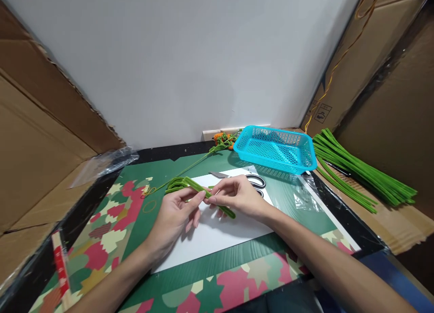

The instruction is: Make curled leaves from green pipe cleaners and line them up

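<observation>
Both hands meet over a white sheet of paper (217,234) and hold a bent bundle of green fuzzy stems (195,184). My left hand (178,211) pinches the bundle between thumb and fingers. Close beside it, my right hand (237,195) grips the same stems with thumb and forefinger. Looped ends stick out at the upper left, and a folded end (228,212) points down to the right. Scissors with black and white handles (256,182) lie behind my right hand, partly hidden by it.
A blue perforated basket (276,150) stands at the back right. Many green stems (364,168) lie right of it. An orange and green item (222,140) sits left of the basket. Clear plastic (108,163) lies at the back left, a red-wrapped stick (61,270) at the front left.
</observation>
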Motion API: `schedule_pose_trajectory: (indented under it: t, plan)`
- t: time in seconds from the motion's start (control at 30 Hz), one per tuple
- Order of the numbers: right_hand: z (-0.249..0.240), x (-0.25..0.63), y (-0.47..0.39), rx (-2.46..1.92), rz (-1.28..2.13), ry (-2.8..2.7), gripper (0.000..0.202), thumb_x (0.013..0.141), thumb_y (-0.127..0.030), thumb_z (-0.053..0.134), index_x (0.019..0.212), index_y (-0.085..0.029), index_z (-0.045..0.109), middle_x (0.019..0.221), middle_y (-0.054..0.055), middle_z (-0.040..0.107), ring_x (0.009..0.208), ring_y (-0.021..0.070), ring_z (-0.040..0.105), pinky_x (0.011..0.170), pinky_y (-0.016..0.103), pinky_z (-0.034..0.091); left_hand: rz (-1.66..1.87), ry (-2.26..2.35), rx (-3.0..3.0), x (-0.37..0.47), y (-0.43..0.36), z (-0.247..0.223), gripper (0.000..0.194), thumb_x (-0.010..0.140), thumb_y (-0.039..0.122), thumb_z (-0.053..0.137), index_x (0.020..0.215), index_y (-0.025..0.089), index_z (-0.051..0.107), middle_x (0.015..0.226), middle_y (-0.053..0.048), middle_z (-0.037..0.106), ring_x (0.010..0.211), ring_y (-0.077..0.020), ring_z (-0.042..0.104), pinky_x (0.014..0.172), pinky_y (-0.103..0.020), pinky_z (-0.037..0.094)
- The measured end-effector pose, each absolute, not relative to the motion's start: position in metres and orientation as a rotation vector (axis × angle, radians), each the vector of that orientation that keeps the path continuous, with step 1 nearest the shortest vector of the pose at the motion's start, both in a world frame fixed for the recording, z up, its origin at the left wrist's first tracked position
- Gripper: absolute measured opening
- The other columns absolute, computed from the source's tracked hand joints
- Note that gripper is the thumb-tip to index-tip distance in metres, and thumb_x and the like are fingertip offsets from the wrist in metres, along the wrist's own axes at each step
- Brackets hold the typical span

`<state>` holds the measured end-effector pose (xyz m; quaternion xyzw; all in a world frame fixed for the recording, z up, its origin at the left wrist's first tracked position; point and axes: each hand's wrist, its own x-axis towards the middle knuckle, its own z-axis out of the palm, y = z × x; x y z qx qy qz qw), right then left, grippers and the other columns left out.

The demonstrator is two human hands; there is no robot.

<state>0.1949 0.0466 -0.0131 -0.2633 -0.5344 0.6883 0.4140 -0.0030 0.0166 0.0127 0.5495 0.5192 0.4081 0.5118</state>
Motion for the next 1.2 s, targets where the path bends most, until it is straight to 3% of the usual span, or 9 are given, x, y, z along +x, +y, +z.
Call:
schedule_pose_trajectory:
  t: [0.43,0.73,1.07,1.2]
  plan:
    - [-0.021,0.197,0.050,-0.668,1.707,-1.383,0.044,0.076,-0.056,0.089,0.087,-0.016,0.077,0.074,0.005,0.078,0.059,0.0167,0.073,0.049,0.022,0.051,1.016,1.254,1.365,-0.006,0.016,0.005,0.041,0.096,0.054,0.070,0.083,0.015,0.071,0.044,0.002,0.059,0.032,-0.0076,0.044,0.036,-0.016,0.031]
    - [-0.016,0.196,0.049,-0.687,1.647,-1.394,0.042,0.078,-0.056,0.087,0.085,-0.016,0.076,0.070,0.001,0.073,0.053,0.0120,0.066,0.050,0.022,0.054,1.063,1.217,1.312,-0.006,0.018,0.004,0.039,0.095,0.051,0.072,0.079,0.016,0.064,0.048,0.002,0.060,0.034,-0.0075,0.049,0.036,-0.014,0.033]
    - [-0.020,0.197,0.048,-0.669,1.648,-1.434,0.039,0.081,-0.050,0.087,0.098,-0.018,0.073,0.067,-0.002,0.070,0.051,0.0113,0.063,0.046,0.020,0.050,0.957,1.218,1.409,-0.003,0.014,0.005,0.035,0.100,0.052,0.064,0.103,0.017,0.060,0.048,0.005,0.061,0.031,-0.0073,0.042,0.034,-0.014,0.031]
    - [-0.020,0.197,0.047,-0.669,1.656,-1.453,0.038,0.080,-0.046,0.089,0.099,-0.018,0.072,0.066,-0.003,0.069,0.051,0.0107,0.061,0.046,0.020,0.048,0.954,1.211,1.404,-0.003,0.014,0.002,0.035,0.099,0.052,0.065,0.101,0.017,0.060,0.048,0.005,0.061,0.031,-0.0069,0.042,0.034,-0.014,0.031]
